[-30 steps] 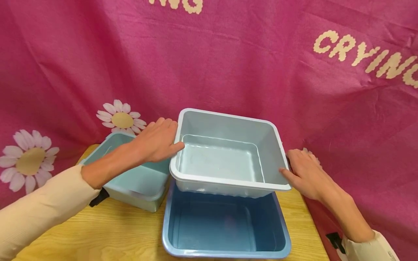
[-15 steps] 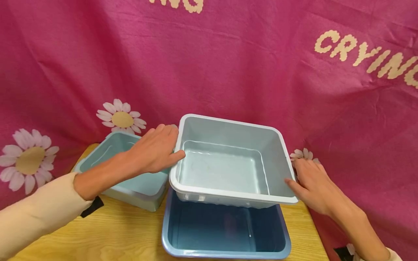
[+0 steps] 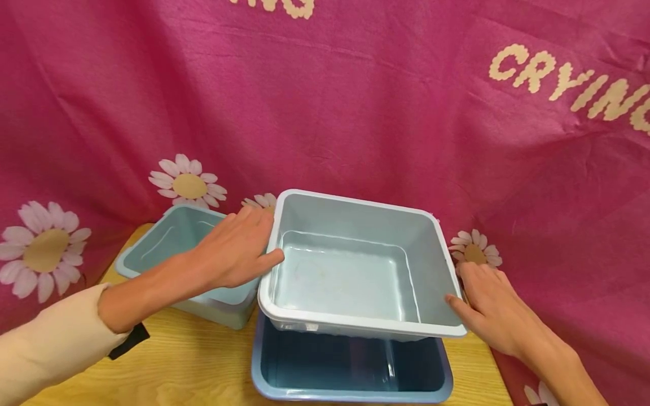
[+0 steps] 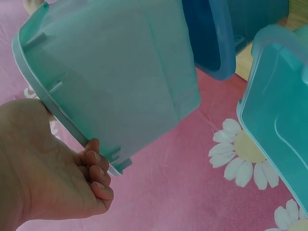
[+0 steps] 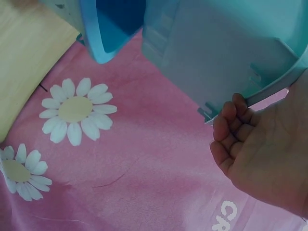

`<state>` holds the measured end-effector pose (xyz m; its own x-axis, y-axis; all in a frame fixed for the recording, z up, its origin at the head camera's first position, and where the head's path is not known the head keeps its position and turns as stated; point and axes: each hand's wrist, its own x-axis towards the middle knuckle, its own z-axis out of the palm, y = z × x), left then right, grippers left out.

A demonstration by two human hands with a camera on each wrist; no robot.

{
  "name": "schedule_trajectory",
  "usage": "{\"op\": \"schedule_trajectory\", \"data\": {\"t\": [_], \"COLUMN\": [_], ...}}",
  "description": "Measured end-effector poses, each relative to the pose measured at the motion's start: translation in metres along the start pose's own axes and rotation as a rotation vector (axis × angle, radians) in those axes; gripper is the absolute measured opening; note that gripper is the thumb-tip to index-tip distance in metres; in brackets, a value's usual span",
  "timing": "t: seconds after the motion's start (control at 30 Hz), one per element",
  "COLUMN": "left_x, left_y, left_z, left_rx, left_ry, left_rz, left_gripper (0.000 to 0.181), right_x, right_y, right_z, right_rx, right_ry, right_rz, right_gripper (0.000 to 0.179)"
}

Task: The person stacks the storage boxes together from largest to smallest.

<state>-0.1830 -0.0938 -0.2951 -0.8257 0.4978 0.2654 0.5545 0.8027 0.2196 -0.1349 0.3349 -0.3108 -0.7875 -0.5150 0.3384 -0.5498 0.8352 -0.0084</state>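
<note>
Between both hands hangs a pale grey-blue plastic bin (image 3: pixel 340 282), tilted so that its hollow inside faces me. My left hand (image 3: pixel 238 248) grips its left rim, thumb over the inner edge; in the left wrist view the fingers (image 4: pixel 96 168) curl under that rim. On the opposite side my right hand (image 3: pixel 500 307) holds the right rim the same way, its fingers (image 5: pixel 231 125) bent beneath the edge in the right wrist view. Below and nearer to me stands a larger dark blue bin (image 3: pixel 350 395), its back part hidden by the held bin.
A light teal bin (image 3: pixel 223 310) stands on the wooden table (image 3: pixel 167 366) at the left, partly behind my left forearm. A pink curtain (image 3: pixel 325 113) with daisies and lettering hangs close behind the table. The table's right edge runs under my right forearm.
Both hands have lowered the pale bin toward me, and it now covers more of the dark blue bin. The teal and dark blue bins have stayed in place.
</note>
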Motion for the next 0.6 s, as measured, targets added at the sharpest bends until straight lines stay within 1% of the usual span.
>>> {"op": "schedule_trajectory", "data": {"t": [0.27,0.43,0.6], "left_x": [-0.008,-0.011,-0.014], "left_y": [0.002,0.004,0.006], "left_z": [0.002,0.003,0.003], "left_rx": [-0.019,-0.003,-0.004], "left_ry": [-0.007,-0.02,-0.03], "left_rz": [-0.001,-0.01,-0.019], "left_gripper": [0.033,0.036,0.037], "right_x": [-0.008,-0.013,-0.016], "right_y": [-0.008,-0.011,-0.013], "right_z": [0.001,0.001,0.001], "right_rx": [-0.004,-0.021,-0.016], "right_ry": [-0.041,-0.037,-0.043], "right_rz": [0.042,0.055,0.06], "right_gripper": [0.025,0.026,0.027]}}
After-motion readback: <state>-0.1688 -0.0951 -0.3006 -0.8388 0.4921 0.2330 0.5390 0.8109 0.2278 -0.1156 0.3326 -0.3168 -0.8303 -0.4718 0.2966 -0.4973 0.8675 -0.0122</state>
